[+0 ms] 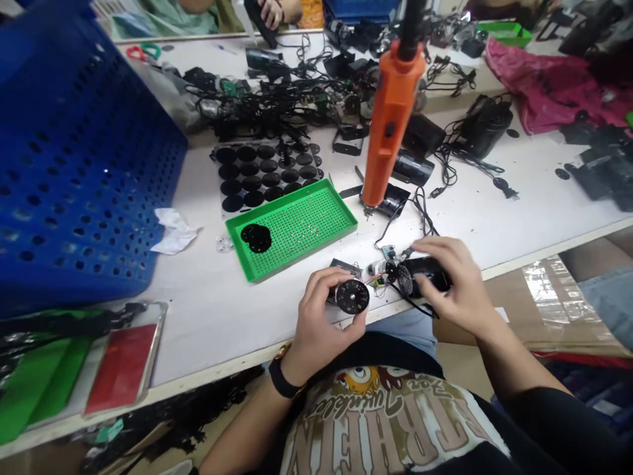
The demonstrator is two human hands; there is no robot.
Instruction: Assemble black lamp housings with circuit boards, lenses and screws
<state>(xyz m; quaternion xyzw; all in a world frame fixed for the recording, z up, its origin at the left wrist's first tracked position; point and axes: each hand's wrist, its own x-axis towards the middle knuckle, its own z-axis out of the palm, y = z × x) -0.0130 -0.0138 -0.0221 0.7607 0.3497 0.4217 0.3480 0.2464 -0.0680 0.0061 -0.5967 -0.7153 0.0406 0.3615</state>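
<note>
My left hand (326,310) is closed around a round black part (353,297) whose flat disc face, with a shiny centre and small marks, points up. My right hand (457,284) is at a black cylindrical housing (431,274) that lies on the table edge. Its thumb is over the housing and its fingers are spread apart on the far side; whether they touch it is unclear. A round black mesh piece (405,280) shows at the housing's left end. Between my hands lie small circuit boards (389,253) with thin wires, and a black cable runs behind.
An orange electric screwdriver (388,125) hangs above the table. Left of it, a green tray (297,227) holds black discs and small screws. Behind are a sheet of black discs (270,173) and tangled cables (277,109). A blue basket (84,165) stands left. Another person's hand (271,13) is across the table.
</note>
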